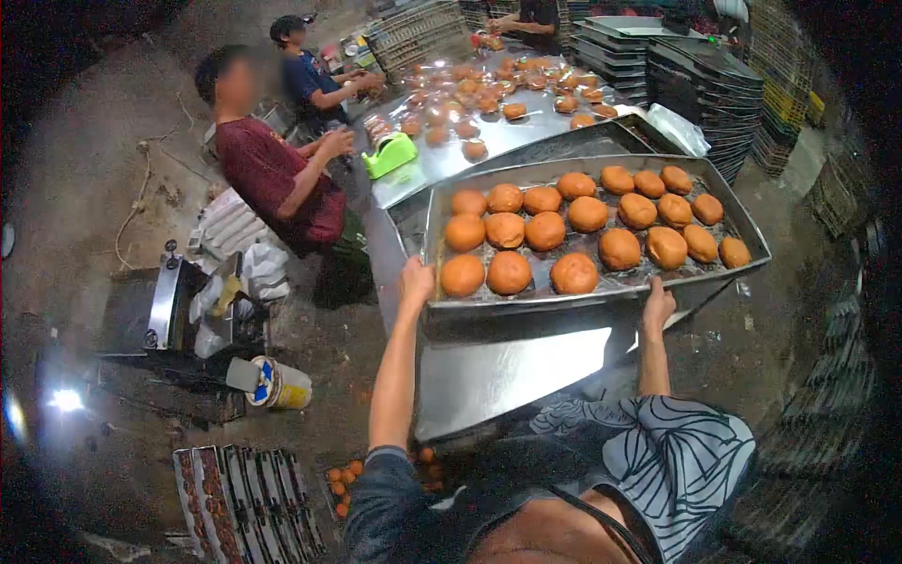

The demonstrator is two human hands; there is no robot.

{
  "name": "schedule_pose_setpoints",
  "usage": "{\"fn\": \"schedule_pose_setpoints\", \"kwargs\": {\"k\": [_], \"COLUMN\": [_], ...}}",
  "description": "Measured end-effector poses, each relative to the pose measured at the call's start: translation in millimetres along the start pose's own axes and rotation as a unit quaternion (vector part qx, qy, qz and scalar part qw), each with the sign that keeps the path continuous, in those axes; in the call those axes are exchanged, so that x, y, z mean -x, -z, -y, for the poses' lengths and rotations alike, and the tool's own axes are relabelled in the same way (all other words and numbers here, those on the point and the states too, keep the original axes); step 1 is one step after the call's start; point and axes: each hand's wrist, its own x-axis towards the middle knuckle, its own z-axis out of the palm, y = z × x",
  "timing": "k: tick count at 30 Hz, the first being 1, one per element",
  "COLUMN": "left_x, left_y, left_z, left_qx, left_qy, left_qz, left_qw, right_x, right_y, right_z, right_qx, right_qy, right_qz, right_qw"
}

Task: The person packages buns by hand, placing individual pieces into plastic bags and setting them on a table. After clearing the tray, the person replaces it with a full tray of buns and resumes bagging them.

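Bun tray [723, 211] is gripped at its near rim, left hand [416, 280] at 8 o'clock, right hand [658, 305] at 5 o'clock; fingers clenched on rim. Tray should be kept level so buns [575, 273] aren't slid.

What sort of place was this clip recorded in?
Probably a small commercial bakery: both hands grip a metal tray of round golden-brown buns, wrapped buns cover a long steel table, and dark empty trays stand stacked.

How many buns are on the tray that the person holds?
18 buns on the tray: 4 in the back row, 7 in the second, 4 in the third, 3 in front, nearest the left hand. None seem hidden.
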Motion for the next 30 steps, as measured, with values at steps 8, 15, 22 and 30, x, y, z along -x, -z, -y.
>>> {"fn": "schedule_pose_setpoints", "kwargs": {"k": [8, 15, 22, 30], "left_x": [19, 117, 332, 496], "left_y": [-59, -19, -15, -177], "left_z": [24, 47, 112, 95], "left_qx": [-0.05, 0.038, 0.514, 0.569], "left_qy": [0.028, -0.049, 0.207, 0.169], "left_qz": [-0.069, -0.208, -0.228, -0.144], "left_qw": [0.996, 0.976, 0.801, 0.792], "right_x": [-63, -66, -72, -77], "right_y": [-53, -81, -116, -115], "right_z": [-108, -95, -121, -125], "right_qx": [-0.07, 0.134, 0.096, 0.063], "right_qy": [-0.011, 0.015, 0.103, 0.106], "right_qz": [0.093, 0.091, 0.074, 0.142], "right_qw": [0.993, 0.987, 0.987, 0.982]}}
